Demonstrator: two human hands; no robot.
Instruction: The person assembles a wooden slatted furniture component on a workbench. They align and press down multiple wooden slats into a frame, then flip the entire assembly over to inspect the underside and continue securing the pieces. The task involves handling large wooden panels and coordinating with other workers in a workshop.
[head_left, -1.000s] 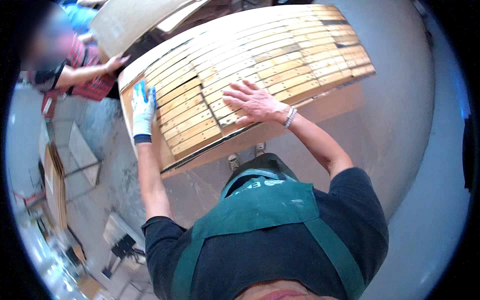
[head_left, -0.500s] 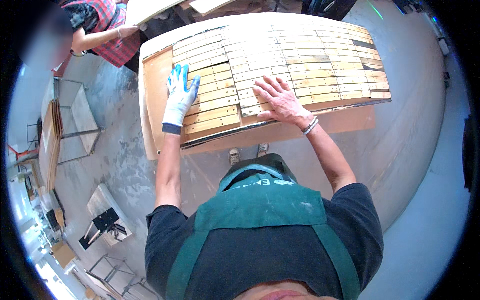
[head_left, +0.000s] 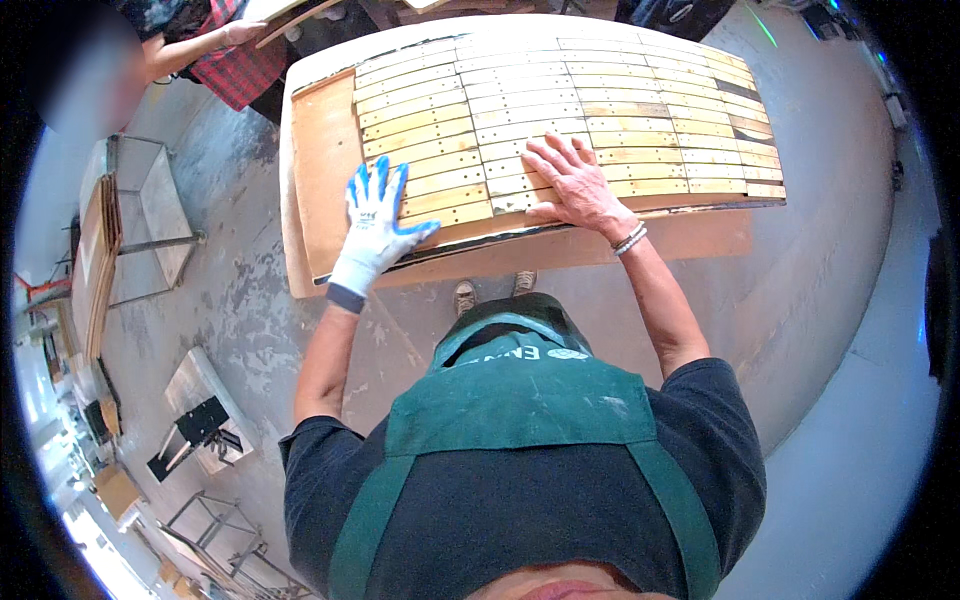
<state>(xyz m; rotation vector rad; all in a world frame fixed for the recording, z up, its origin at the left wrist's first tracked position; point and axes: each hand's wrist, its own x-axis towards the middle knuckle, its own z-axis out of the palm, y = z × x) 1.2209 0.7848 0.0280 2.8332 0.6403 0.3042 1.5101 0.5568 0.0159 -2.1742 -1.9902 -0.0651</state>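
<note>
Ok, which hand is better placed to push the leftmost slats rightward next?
Probably the left hand: gloved, it's at the outer end of the leftmost slats, beside the bare strip. The right hand is farther right.

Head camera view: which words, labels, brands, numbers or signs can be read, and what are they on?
Green apron: white lettering and a round emblem, partly cut off; wording not copied.
Glove on the left hand: small dark print, too small to read.
Dark item at the top edge: white mark, too small to read.
Wooden slats: none I can make out.
</note>
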